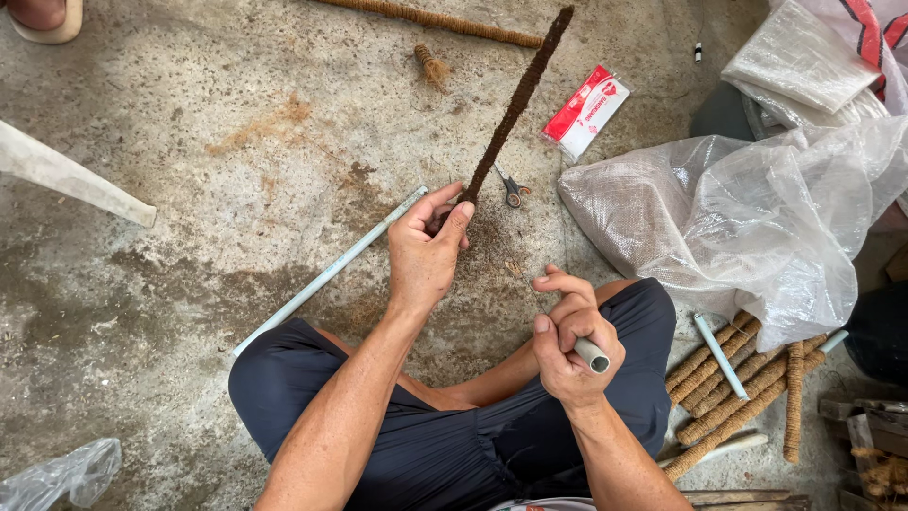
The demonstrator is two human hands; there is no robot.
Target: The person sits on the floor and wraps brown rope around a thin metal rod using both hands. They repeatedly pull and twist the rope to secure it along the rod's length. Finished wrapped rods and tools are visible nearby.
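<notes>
You sat cross-legged on a stained, dusty concrete floor (218, 114), dark shorts (445, 445) over your knees, with brown fibre crumbs scattered just ahead of your legs. Your left hand (423, 254) was raised in front of you, thumb and fingers closed around the lower part of a long coir-wrapped stick (518, 99), which slanted up and away from you toward the top of the view, its dark, fuzzy winding covering the part beyond your grip. Your right hand (567, 345) sat nearer your lap, curled tightly around the bare grey tube end (592, 355) of that same stick, whose open mouth poked out below your fist; the forefinger was crooked above the others. A pair of small scissors (513, 187) lay on the floor just beyond your left hand, and a plain pale pipe (331, 270) lay slanting to its left. A red and white packet (586, 111) rested farther off. To your right a big clear plastic sack (747, 218) slumped over a stack of finished coir-wrapped sticks (733, 393), with another long one (435, 19) lying at the far edge.
</notes>
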